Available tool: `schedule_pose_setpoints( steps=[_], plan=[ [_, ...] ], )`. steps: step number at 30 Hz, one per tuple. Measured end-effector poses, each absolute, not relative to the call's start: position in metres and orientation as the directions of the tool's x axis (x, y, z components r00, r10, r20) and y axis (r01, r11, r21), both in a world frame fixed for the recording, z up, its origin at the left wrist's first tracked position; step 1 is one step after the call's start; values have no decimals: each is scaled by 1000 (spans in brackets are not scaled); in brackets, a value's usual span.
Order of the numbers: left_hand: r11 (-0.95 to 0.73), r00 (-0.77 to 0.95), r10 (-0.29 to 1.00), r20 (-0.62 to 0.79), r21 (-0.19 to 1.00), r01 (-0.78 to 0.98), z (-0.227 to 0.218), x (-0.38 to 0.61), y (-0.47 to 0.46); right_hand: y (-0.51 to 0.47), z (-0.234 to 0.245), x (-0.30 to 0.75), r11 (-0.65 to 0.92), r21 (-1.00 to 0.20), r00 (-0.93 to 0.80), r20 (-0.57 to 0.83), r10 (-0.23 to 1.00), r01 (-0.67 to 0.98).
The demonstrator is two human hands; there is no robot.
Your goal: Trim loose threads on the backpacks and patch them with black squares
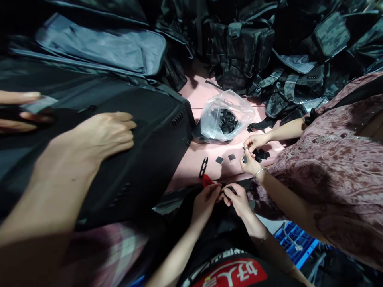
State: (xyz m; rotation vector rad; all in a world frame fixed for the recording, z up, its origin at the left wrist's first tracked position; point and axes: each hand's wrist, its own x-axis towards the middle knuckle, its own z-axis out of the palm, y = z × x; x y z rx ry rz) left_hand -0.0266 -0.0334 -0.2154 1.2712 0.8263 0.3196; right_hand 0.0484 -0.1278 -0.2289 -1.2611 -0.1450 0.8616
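At the lower middle, my left hand (207, 196) and my right hand (237, 197) meet fingertip to fingertip above my dark clothing. Their closed fingers pinch a small black piece (229, 191), mostly covered by the fingers. A bright red item (206, 180) touches or lies just behind my left fingertips; its kind is unclear. Black thread snips (204, 167) lie on the pink tabletop (187, 171) just beyond. Two dark square patches (219, 160) rest to the right of the snips.
A clear plastic bag (209, 123) holds many black pieces. At right, a co-worker's hands (251, 159) handle small pieces beside a dark pile. A large black bag (143, 135) fills the left, under another person's hand (104, 131). Camouflage backpacks (239, 48) crowd the back.
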Motion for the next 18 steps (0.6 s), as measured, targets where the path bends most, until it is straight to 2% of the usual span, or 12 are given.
schedule_pose_setpoints(
  steps=[7,12,18],
  plan=[
    [311,721,576,-385,919,242,-202,-37,-51,-137,-220,45,11,-873,689,-377,619,-487],
    [294,744,566,-356,930,221,-202,-39,-56,-138,-222,40,-8,-861,735,-439,517,-509],
    [544,738,475,-479,819,182,-207,-39,-55,-144,-221,36,-19,-848,671,-432,602,-529]
  ],
)
